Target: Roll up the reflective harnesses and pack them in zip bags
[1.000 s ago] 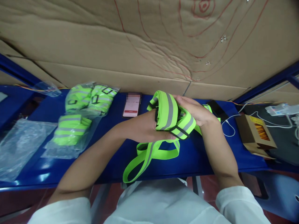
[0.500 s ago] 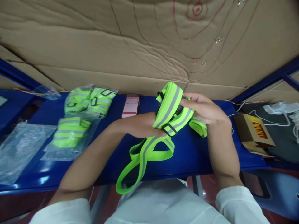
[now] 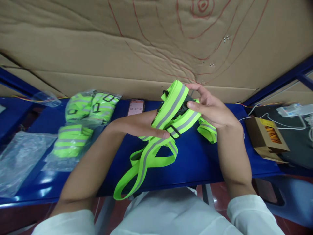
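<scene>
A neon green strap point(image 3: 172, 106) with a grey stripe is bunched in loops between my hands above the blue table. My left hand point(image 3: 146, 125) grips its lower left side, thumb near a black slider point(image 3: 173, 131). At the bundle's upper right, my right hand point(image 3: 207, 106) pinches the strap by a black buckle point(image 3: 182, 107). Long loops point(image 3: 144, 163) of the strap hang below my left hand, past the table's front edge. Another green strap portion point(image 3: 207, 130) shows beneath my right hand; whether it joins the bundle is hidden.
Bagged green straps point(image 3: 91, 106) and a folded one point(image 3: 72, 140) lie left, beside a clear plastic bag point(image 3: 23, 160). A phone point(image 3: 136, 107) stands behind my left wrist. At right are an open cardboard box point(image 3: 266, 137) and white cables; a cardboard wall point(image 3: 97, 49) rises behind.
Both hands' fingers and the strap bundle have shifted slightly left and up. My left thumb now shows in front of the strap, and the black buckle is more exposed.
</scene>
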Available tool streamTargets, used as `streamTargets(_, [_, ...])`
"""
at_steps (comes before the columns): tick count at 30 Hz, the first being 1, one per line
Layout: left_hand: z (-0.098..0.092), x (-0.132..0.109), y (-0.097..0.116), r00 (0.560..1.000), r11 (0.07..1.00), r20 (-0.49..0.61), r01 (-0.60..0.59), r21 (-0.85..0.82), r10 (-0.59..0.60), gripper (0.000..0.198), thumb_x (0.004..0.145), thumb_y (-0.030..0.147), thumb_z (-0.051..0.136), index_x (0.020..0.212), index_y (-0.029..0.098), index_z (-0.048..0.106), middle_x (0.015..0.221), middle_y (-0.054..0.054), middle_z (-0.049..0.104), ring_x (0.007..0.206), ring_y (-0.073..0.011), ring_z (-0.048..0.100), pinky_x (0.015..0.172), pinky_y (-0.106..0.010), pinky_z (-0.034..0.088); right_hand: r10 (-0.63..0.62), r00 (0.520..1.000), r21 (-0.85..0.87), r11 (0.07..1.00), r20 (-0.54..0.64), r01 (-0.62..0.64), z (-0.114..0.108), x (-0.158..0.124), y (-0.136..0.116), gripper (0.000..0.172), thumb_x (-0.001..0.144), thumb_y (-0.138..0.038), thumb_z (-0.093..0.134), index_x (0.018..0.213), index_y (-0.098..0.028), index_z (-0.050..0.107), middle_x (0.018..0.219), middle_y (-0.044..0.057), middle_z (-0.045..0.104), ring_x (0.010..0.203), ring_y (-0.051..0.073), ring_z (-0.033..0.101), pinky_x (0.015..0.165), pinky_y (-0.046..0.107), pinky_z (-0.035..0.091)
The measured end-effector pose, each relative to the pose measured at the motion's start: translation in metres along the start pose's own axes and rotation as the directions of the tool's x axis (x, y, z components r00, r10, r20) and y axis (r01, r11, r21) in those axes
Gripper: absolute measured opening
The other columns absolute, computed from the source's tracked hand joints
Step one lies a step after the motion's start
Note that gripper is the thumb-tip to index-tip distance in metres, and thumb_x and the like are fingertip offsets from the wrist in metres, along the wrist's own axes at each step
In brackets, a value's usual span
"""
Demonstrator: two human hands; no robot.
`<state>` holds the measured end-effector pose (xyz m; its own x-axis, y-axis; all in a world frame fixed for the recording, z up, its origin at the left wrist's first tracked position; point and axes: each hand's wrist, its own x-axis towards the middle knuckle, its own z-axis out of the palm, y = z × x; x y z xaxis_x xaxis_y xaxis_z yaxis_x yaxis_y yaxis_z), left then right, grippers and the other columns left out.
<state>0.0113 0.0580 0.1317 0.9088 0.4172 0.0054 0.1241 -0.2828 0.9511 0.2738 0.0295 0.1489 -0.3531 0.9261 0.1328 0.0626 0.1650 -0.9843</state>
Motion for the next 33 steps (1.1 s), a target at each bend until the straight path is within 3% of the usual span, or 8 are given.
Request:
streamTargets(2, [0.000, 0.003, -0.001, 0.977, 0.991, -0.166, -0.130, 0.034, 0.134, 0.063, 0.085, 0.057, 0.077, 0.137, 0.025, 0.059, 0.140, -0.010, 0.065, 0.128, -0.0336, 0.063, 0.104, -0.045, 0.056, -0.016, 0.999, -0.017, 1.000, 0.037, 0.017, 0.003, -0.002, -0.003, 0.065, 0.087, -0.046, 0.080, 0.142, -0.029, 0.049, 0.086, -0.003, 0.072, 0.077, 0.018, 0.072, 0.071, 0.032, 0.061])
streamTargets(6, [0.012, 0.008, 0.003, 0.839, 0.969, -0.491, -0.240, 0.055, 0.235, 0.056, 0.099, 0.058, 0.057, 0.148, 0.034, 0.046, 0.148, -0.008, 0.057, 0.132, -0.0298, 0.060, 0.106, -0.047, 0.056, -0.085, 0.995, -0.100, 0.991, 0.049, 0.089, 0.015, -0.004, -0.006, 0.064, 0.087, -0.045, 0.079, 0.141, -0.031, 0.048, 0.111, 0.001, 0.072, 0.093, 0.020, 0.072, 0.079, 0.033, 0.061])
streamTargets(11, [0.023, 0.013, 0.003, 0.725, 0.939, -0.602, -0.202, 0.279, 0.334, 0.048, 0.102, 0.045, 0.058, 0.144, 0.026, 0.047, 0.149, -0.009, 0.055, 0.136, -0.0258, 0.055, 0.115, -0.041, 0.048, -0.227, 0.968, -0.295, 0.937, -0.106, 0.188, 0.039, 0.000, 0.003, 0.048, 0.098, -0.050, 0.064, 0.138, -0.029, 0.049, 0.113, 0.004, 0.067, 0.091, 0.018, 0.067, 0.083, 0.035, 0.060])
streamTargets(16, [0.023, 0.013, 0.002, 0.759, 0.942, -0.570, -0.173, 0.287, 0.313, 0.042, 0.105, 0.042, 0.052, 0.141, 0.022, 0.046, 0.143, -0.010, 0.058, 0.131, -0.0237, 0.057, 0.114, -0.039, 0.047, -0.378, 0.872, -0.488, 0.851, -0.312, 0.194, 0.056, 0.001, 0.016, 0.042, 0.104, -0.056, 0.050, 0.135, -0.027, 0.053, 0.078, -0.001, 0.055, 0.074, 0.018, 0.060, 0.080, 0.037, 0.056])
streamTargets(20, [0.026, 0.012, 0.005, 0.828, 0.956, -0.499, -0.142, 0.256, 0.257, 0.044, 0.106, 0.043, 0.047, 0.143, 0.021, 0.041, 0.146, -0.011, 0.055, 0.137, -0.0248, 0.052, 0.118, -0.039, 0.042, -0.409, 0.840, -0.542, 0.823, -0.357, 0.170, 0.060, -0.004, 0.013, 0.041, 0.103, -0.057, 0.051, 0.132, -0.029, 0.055, 0.083, 0.002, 0.057, 0.078, 0.020, 0.061, 0.080, 0.037, 0.054])
streamTargets(24, [0.028, 0.014, 0.004, 0.831, 0.973, -0.509, -0.155, 0.174, 0.223, 0.047, 0.104, 0.046, 0.050, 0.143, 0.022, 0.041, 0.147, -0.011, 0.053, 0.140, -0.0272, 0.048, 0.119, -0.039, 0.040, -0.412, 0.831, -0.550, 0.820, -0.374, 0.159, 0.062, -0.005, 0.009, 0.038, 0.102, -0.057, 0.052, 0.126, -0.029, 0.059, 0.086, 0.002, 0.061, 0.078, 0.020, 0.061, 0.078, 0.036, 0.052])
streamTargets(30, [0.037, 0.018, 0.005, 0.819, 0.976, -0.531, -0.175, 0.129, 0.217, 0.052, 0.100, 0.047, 0.057, 0.141, 0.022, 0.039, 0.143, -0.012, 0.054, 0.133, -0.0281, 0.053, 0.114, -0.039, 0.044, -0.420, 0.732, -0.352, 0.900, -0.537, 0.258, 0.067, 0.000, 0.009, 0.036, 0.104, -0.057, 0.045, 0.106, -0.026, 0.065, 0.098, 0.006, 0.066, 0.094, 0.022, 0.066, 0.085, 0.036, 0.053])
streamTargets(33, [0.043, 0.019, 0.007, 0.813, 0.982, -0.551, -0.155, 0.105, 0.187, 0.053, 0.100, 0.047, 0.057, 0.142, 0.021, 0.038, 0.142, -0.013, 0.055, 0.133, -0.0287, 0.053, 0.114, -0.039, 0.043, -0.305, 0.750, -0.165, 0.952, -0.588, 0.257, 0.066, 0.002, 0.009, 0.044, 0.105, -0.060, 0.037, 0.098, -0.026, 0.063, 0.092, 0.006, 0.064, 0.093, 0.023, 0.067, 0.085, 0.037, 0.053])
